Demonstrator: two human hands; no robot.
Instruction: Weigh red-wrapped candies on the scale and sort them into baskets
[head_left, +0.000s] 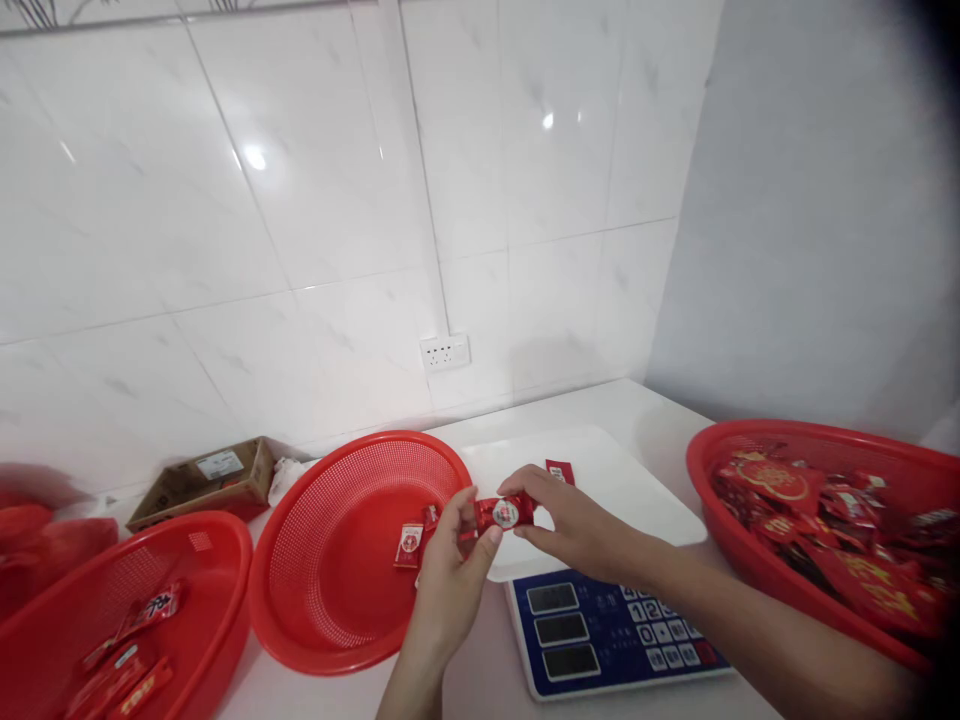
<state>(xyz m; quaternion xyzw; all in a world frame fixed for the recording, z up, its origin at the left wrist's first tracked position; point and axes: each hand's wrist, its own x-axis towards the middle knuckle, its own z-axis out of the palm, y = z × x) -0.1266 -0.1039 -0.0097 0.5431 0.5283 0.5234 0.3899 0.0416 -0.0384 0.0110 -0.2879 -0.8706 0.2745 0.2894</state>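
Observation:
A small red wrapped packet (505, 513) with a round white emblem is stretched between my two hands, above the near left part of the scale's white tray. My left hand (454, 560) pinches its left end with thumb and fingers. At the other end, my right hand (562, 515) grips it between thumb and forefinger. Behind my right hand another red packet (559, 471) lies on the white weighing tray (622, 470). Left of my left hand, a few similar packets (409, 545) lie in the middle red basket (330, 590), partly hidden by the hand.
The scale's blue keypad panel (592, 635) faces me below the tray. A red basket (720, 440) heaped with red packets stands right; another red basket (225, 560) with some packets stands left. Behind are a cardboard box (255, 470), red bags (67, 560) and a wall socket (445, 352).

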